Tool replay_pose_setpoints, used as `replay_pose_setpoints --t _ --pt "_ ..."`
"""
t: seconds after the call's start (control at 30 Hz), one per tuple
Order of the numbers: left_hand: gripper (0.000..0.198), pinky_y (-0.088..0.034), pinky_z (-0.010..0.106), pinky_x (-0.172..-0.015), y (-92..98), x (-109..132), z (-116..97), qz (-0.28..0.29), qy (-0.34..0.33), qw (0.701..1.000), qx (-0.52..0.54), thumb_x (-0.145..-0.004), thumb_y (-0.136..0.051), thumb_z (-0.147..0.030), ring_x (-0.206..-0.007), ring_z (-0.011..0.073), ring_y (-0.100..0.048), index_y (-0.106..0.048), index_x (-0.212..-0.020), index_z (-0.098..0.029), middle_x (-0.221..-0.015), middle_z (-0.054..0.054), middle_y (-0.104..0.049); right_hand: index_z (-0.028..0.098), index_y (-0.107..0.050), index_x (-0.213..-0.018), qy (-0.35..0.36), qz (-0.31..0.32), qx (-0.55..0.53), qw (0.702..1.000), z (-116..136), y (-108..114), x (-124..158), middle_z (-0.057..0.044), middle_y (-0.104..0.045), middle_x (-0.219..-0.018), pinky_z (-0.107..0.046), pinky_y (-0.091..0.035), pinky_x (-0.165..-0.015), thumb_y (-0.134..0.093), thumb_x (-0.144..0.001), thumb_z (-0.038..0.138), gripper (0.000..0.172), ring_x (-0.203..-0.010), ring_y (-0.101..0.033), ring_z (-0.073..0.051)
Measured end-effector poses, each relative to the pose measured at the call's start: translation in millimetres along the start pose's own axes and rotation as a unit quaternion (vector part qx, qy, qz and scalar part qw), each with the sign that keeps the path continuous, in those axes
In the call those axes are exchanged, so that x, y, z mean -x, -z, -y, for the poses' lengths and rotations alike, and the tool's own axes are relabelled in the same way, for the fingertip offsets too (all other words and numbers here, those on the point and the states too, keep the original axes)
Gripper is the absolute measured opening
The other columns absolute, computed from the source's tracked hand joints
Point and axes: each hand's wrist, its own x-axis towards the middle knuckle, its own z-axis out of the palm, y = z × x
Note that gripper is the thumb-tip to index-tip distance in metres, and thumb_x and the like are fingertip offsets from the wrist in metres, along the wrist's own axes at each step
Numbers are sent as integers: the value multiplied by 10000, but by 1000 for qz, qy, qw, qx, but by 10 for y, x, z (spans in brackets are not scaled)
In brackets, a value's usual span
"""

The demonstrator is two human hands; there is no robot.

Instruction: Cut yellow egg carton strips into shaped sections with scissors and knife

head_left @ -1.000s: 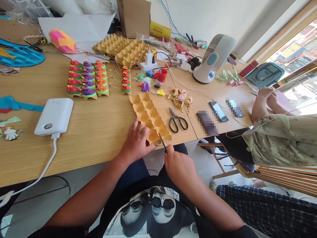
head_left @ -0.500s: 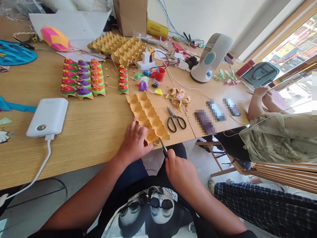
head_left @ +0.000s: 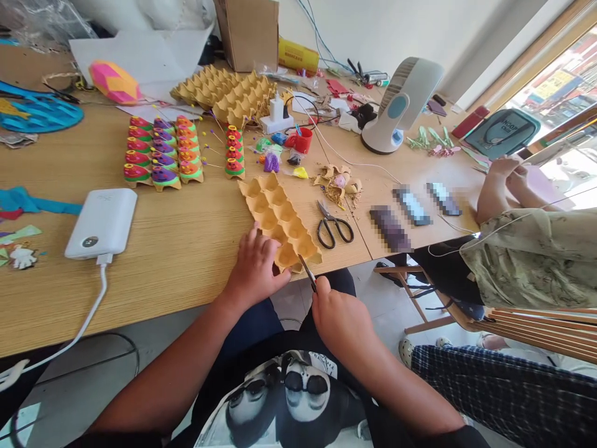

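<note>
A tan cardboard egg tray (head_left: 272, 208) with two rows of cups lies at the table's near edge. My left hand (head_left: 255, 264) grips its near left side, fingers over the cups and thumb at the near end. In my right hand (head_left: 342, 317) is a knife (head_left: 308, 272) with a slim blade and dark handle. The blade's tip meets the tray's near end, and my closed fingers hide most of the handle. Black-handled scissors (head_left: 333, 225) lie partly open just right of the tray.
Painted egg-cup pieces (head_left: 163, 152) stand in rows at the left, pins sticking out. A white power bank (head_left: 101, 223) lies nearer. Behind are stacked egg trays (head_left: 224, 93), a red mug (head_left: 302, 140) and a white fan (head_left: 401, 106). A person's hands (head_left: 510, 174) are at the right.
The whole view has shifted slightly, so the table's things appear a little further right. Both hands keep their places at the tray, with the blade still against its near end.
</note>
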Motion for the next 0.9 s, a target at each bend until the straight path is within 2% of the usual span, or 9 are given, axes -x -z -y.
replay_pose_setpoints --t 0.23,0.57,0.9 --pt "395 -296 655 -1256 13 1 -13 0 6 1000 5 -861 -683 -359 -1573 458 -268 -502 -1174 -200 -1189 162 -594 205 -524 -1099 1 -31 7 999 -58 -267 47 -36 -774 -826 -313 -204 -511 -440 -1118 277 112 -756 -790 -207" --pt "374 -301 660 -1252 36 -5 -36 1 10 1000 7 -861 -671 -339 -1570 459 -278 -502 -1166 -205 -1171 157 -590 197 -526 -1173 9 -66 -11 998 -121 -631 0 -36 -784 -891 -299 -303 -568 -423 -1112 255 132 -801 -771 -181" --pt "366 -294 642 -1268 23 3 -11 -1 2 1000 5 -879 -651 -356 -1577 455 -262 -511 -1175 -192 -1167 156 -588 187 -528 -1247 4 -54 -35 998 -140 -731 -4 -47 -789 -951 -280 -350 -606 -397 -1124 265 196 -859 -769 -190"
